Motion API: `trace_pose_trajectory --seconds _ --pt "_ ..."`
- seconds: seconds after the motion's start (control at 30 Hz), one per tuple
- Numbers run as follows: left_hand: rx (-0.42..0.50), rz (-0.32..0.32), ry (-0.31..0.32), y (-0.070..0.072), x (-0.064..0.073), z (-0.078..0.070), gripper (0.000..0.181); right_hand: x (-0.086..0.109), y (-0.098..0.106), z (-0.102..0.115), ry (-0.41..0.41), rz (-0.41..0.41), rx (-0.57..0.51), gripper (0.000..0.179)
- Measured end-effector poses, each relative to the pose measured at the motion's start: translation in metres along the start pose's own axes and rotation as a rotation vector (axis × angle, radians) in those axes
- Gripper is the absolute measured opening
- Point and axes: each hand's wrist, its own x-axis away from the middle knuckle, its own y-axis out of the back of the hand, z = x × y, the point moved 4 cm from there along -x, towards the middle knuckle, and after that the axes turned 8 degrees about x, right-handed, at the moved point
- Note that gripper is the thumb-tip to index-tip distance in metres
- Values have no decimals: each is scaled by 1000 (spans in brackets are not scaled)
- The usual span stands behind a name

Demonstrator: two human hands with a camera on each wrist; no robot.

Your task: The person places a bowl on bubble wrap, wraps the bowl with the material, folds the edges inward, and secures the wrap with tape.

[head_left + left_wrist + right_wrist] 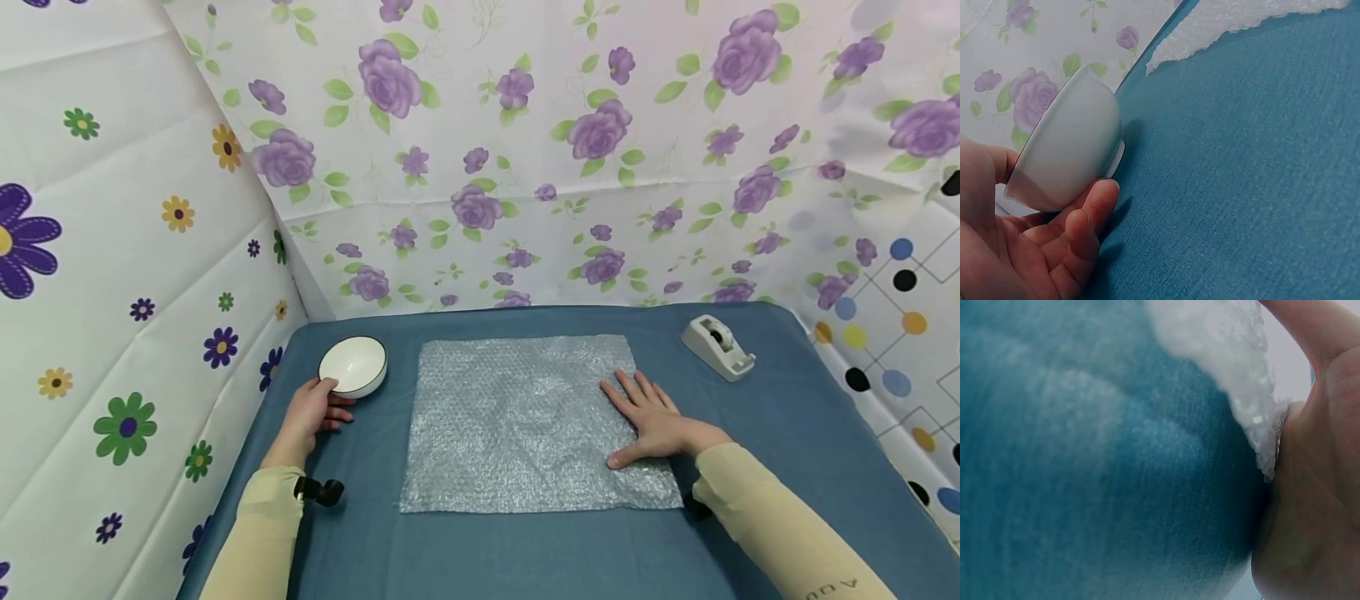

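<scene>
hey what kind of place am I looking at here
Probably a makeshift indoor work booth, though the wider room isn't shown: printed sheets close in the back and sides of a blue-covered table, with bubble wrap spread on top.

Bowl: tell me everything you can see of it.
The bowl is round, white and glossy, perhaps ceramic, with a thin dark rim and a raised foot. Its mouth faces up; no contents show inside. It is at the far left of the table, left of the bubble wrap. The left hand holds its near edge, thumb at the rim, fingers below. I cannot tell whether the foot touches the table.
</scene>
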Motion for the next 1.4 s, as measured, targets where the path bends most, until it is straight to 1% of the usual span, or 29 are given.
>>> trace_pose_trajectory --seconds 0.23,0.37,0.4,0.47,0.53,0.57,0.7,0.83,1.07,1.17,1.33,1.4 --pt "0 9 -11 0 0 2 50 -2 -9 -13 -3 -7 36 131" --pt "1 -2 -15 1 -1 2 50 -1 -5 -7 -2 -9 31 130" --pt "0 -6 -15 1 -1 2 50 -1 -3 -5 -10 -1 43 130" --pt "-2 -14 -13 1 -1 2 49 0 0 1 -25 12 32 132" --pt "-2 -23 -13 1 -1 2 48 -1 1 2 -47 29 67 133" --pt "-1 -27 -12 1 -1 2 48 0 4 5 -61 39 64 134" --pt "13 -36 -10 0 -2 2 48 -1 3 4 -63 38 88 133" --pt "23 -40 -9 -1 -2 3 49 0 6 6 -69 41 80 134" --pt "39 -54 -21 -1 -2 3 47 1 6 7 -44 17 19 133" --pt "48 -59 -24 -1 -1 2 45 -1 2 1 -21 -4 43 130" --pt "61 -63 -37 0 0 1 43 0 -1 -2 5 -11 17 130" --pt "66 -64 -43 0 1 0 43 1 1 1 0 -6 6 131"
